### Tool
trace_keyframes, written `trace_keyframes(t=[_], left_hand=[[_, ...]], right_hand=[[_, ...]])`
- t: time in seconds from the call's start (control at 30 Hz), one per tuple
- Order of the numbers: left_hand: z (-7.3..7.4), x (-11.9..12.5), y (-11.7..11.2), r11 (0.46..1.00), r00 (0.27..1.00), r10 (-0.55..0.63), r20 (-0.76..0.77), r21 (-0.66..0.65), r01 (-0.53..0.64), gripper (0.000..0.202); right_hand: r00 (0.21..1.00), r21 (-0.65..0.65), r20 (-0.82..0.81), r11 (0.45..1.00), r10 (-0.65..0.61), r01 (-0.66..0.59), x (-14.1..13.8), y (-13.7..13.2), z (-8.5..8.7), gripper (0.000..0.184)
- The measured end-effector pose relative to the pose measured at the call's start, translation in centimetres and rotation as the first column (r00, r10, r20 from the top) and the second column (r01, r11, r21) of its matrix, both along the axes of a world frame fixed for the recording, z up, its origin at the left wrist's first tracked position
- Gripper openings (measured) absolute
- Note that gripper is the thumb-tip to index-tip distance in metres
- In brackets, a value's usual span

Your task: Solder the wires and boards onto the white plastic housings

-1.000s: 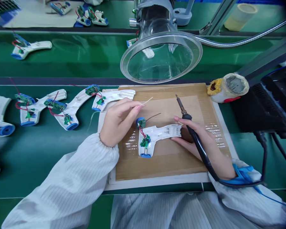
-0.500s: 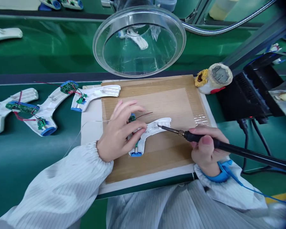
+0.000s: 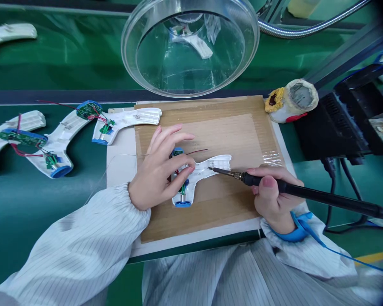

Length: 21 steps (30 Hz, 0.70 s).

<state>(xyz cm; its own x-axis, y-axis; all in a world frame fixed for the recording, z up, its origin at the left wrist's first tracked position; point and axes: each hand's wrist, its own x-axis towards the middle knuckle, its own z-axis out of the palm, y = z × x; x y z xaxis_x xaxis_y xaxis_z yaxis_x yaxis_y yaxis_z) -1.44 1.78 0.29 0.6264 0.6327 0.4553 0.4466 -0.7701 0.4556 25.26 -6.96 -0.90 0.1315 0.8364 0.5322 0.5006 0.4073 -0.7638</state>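
Observation:
A white plastic housing with a curved, forked shape lies on a cardboard mat. My left hand presses on it and hides much of its wiring. A small green circuit board and a red wire show around my fingers. A thin wire runs toward that hand, and its end is hidden. My right hand grips a black soldering iron. Its metal tip sits at the housing's upper face, seemingly touching it.
Several similar white housings with boards and wires lie left of the mat. Above it hangs a clear fume hood. To the right stand a tip-cleaner pot and a black soldering station. A blue wrist strap circles my right wrist.
Since a second ago, the iron has swung from upright to lying low, its tip moved onto the housing. My left hand has moved from beside the housing onto it, and the view has shifted.

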Motion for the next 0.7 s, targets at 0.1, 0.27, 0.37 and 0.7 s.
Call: trace_keyframes(t=[0.1,0.27,0.37,0.7], left_hand=[[-0.10,0.20,0.00,1.000,1.000,-0.001,0.003,0.010,0.001,0.010],[0.07,0.38,-0.04,1.000,1.000,0.010,-0.013,0.026,-0.010,0.011],[0.24,0.48,-0.09,0.998,0.999,0.046,0.007,0.029,-0.046,0.011],[-0.29,0.99,-0.02,0.990,0.995,0.102,0.010,0.096,-0.102,0.009]], right_hand=[[1.000,0.018,0.002,1.000,0.010,-0.010,0.07,0.09,-0.06,0.018],[0.991,0.097,0.090,0.990,0.097,-0.106,0.31,0.47,0.00,0.018],[0.978,0.150,0.132,0.972,0.163,-0.182,0.35,0.66,0.29,0.019],[0.996,0.071,0.049,0.995,-0.076,0.073,0.05,0.38,-0.22,0.021]])
